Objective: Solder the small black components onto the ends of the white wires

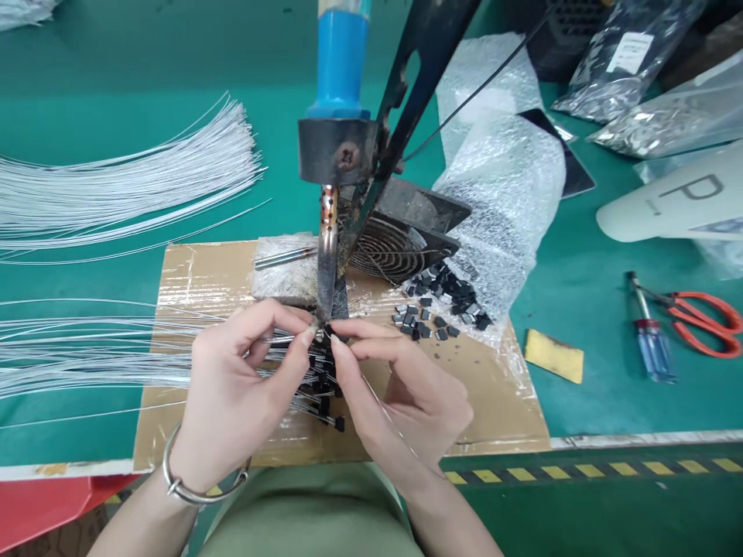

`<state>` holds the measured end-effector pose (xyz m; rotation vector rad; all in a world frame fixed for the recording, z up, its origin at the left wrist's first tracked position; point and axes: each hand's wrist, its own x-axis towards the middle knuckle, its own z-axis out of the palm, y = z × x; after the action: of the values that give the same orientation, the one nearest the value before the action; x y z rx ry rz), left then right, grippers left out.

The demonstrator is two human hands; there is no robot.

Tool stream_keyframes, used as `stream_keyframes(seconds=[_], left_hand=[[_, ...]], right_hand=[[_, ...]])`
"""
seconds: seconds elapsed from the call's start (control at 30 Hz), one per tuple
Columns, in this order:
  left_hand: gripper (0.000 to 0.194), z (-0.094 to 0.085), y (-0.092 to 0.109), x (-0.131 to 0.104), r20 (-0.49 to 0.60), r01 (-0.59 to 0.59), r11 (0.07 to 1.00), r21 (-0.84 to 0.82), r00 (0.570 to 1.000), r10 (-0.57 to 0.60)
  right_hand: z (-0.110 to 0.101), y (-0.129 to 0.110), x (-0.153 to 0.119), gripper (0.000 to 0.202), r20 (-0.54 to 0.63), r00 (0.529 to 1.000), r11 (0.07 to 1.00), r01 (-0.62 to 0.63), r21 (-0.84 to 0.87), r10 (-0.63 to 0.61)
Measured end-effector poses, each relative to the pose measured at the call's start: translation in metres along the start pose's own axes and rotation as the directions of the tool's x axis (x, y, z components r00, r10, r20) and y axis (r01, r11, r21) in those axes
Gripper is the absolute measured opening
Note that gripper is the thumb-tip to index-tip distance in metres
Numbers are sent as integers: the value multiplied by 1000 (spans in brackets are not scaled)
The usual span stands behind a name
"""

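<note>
A soldering iron (344, 62) with a blue handle hangs tip down in a black clamp, its tip between my hands. My left hand (247, 356) is closed in a pinch left of the tip, on a thin white wire; the very end is too small to make out. My right hand (400, 387) pinches a thin strand of solder wire (386, 414) close to the tip; the strand trails down across the palm to the wrist. Beneath my hands lie several white wires (87, 360) with small black connectors (325, 406) on their ends.
Cardboard (493, 410) covers the bench. Behind the iron stand a fan (395, 244) and a plastic-wrapped block (284, 267). Loose black connectors (446, 294) lie by bubble wrap (499, 193). A wire bundle (174, 178) is at left; a yellow sponge (554, 356), screwdriver (653, 340) and red-handled scissors (705, 321) are at right.
</note>
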<state>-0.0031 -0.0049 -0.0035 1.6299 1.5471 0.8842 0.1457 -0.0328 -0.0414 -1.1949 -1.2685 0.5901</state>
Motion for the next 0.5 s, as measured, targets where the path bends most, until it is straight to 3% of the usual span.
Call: stream_keyframes(seconds=[0.5], left_hand=[[10,0,1,0,8,8,1000,7,1000,-8]], right_hand=[[0,0,-1,17,9,1000,1000,-10,-7,10]])
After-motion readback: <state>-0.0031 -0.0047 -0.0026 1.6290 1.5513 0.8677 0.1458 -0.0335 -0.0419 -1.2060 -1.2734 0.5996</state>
